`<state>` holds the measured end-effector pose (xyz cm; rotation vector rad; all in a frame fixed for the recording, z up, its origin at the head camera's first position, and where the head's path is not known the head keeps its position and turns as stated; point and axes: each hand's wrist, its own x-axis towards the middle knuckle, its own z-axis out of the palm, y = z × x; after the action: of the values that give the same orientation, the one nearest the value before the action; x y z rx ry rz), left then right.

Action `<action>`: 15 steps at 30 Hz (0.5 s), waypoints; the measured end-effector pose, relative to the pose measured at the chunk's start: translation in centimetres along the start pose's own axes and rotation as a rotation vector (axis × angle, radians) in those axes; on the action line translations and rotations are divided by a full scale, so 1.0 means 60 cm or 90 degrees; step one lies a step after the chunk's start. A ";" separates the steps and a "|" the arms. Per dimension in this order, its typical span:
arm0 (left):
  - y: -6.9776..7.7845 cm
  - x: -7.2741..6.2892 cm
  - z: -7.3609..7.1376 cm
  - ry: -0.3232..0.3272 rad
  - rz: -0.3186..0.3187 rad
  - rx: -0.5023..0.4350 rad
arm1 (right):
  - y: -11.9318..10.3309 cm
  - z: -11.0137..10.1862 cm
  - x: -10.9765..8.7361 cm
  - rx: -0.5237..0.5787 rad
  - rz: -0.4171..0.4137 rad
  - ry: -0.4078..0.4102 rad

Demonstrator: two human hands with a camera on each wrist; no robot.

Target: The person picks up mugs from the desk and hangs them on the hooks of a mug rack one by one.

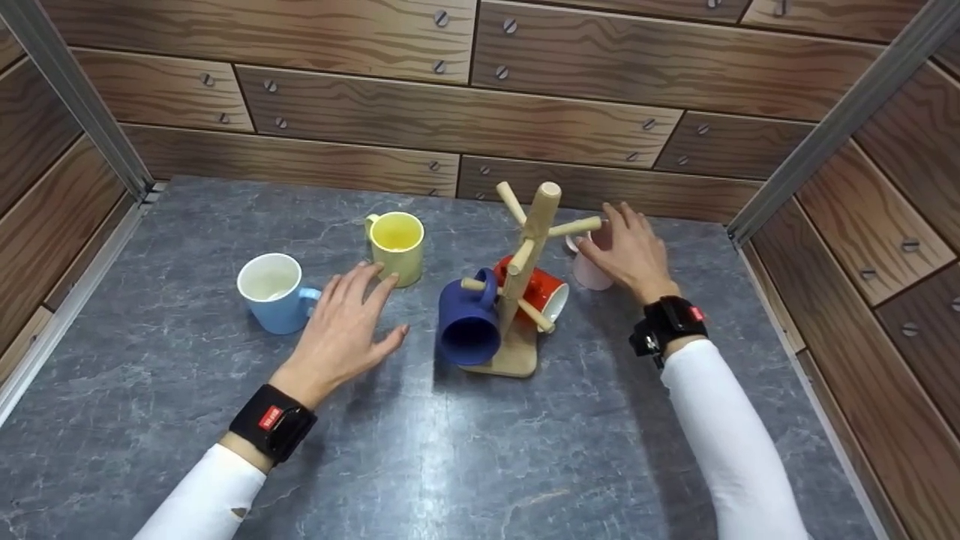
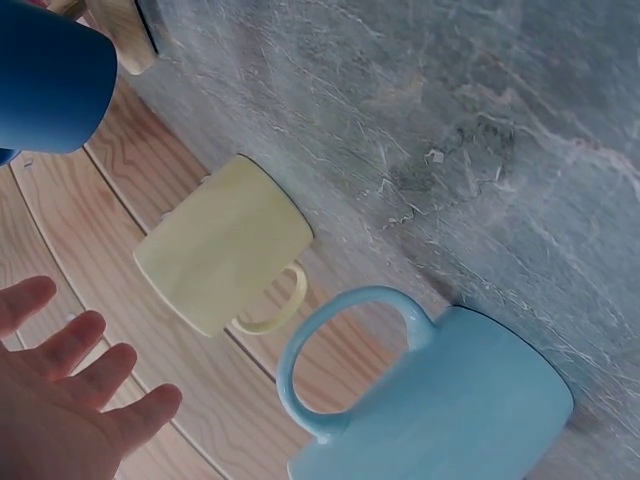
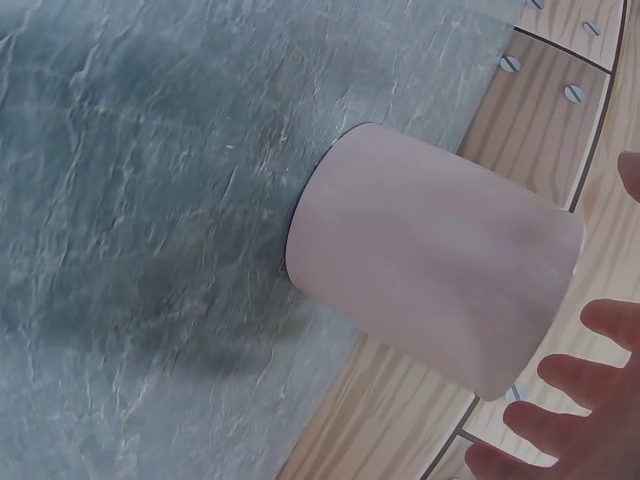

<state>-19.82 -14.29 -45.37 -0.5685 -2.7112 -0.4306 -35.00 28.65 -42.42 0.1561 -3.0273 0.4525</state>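
My left hand [image 1: 341, 330] hovers with fingers spread, holding nothing. Close by stand a light blue mug [image 1: 277, 311], its handle near the hand, and a yellow mug [image 1: 401, 266] just beyond the fingertips. On the right, my right hand [image 1: 634, 255] reaches over a pale pink mug [image 3: 430, 250], partly covering it in the head view. Its fingers are extended near the mug's rim, and the right wrist view shows a gap between them and the mug. Between the hands is a wooden mug tree [image 1: 525, 277], with a dark blue mug [image 1: 469, 322] and a red mug [image 1: 544, 292] hanging on its pegs.
The grey marbled tabletop [image 1: 450, 465] is bounded by wood-patterned walls [image 1: 375, 105] at the back and both sides. Metal posts rise at the back corners. Several bare pegs [image 1: 574, 226] stick out from the upper part of the mug tree.
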 end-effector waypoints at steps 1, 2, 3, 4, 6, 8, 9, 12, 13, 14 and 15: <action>0.000 0.000 0.000 -0.001 0.000 -0.001 | 0.000 0.001 0.002 0.003 0.001 -0.002; 0.000 -0.001 0.000 -0.002 0.000 -0.002 | 0.000 0.002 0.004 0.007 0.003 -0.005; 0.000 -0.001 0.000 -0.003 0.001 -0.003 | 0.000 0.004 0.006 0.012 0.003 -0.006; 0.000 -0.001 0.000 -0.002 0.002 -0.002 | 0.000 0.005 0.008 0.019 0.004 -0.007; -0.001 -0.001 0.000 -0.003 0.001 -0.003 | 0.002 0.008 0.012 0.032 0.005 -0.010; -0.001 -0.001 0.001 -0.004 0.000 -0.001 | 0.005 0.013 0.015 0.047 0.008 -0.012; -0.001 -0.001 0.001 -0.006 -0.001 0.000 | 0.006 0.016 0.016 0.052 0.011 -0.013; -0.001 -0.002 0.002 -0.012 -0.004 0.001 | 0.007 0.024 0.018 0.067 0.030 -0.020; -0.001 -0.002 0.002 -0.013 -0.005 0.000 | 0.006 0.025 0.019 0.069 0.037 -0.019; -0.001 -0.002 0.002 -0.014 -0.005 -0.001 | 0.005 0.027 0.020 0.070 0.044 -0.020; -0.002 -0.003 0.003 -0.014 -0.006 -0.002 | 0.003 0.028 0.020 0.069 0.050 -0.020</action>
<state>-19.76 -14.37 -45.61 -0.5649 -2.7363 -0.4333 -36.33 28.25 -43.95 0.0514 -3.0486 0.6267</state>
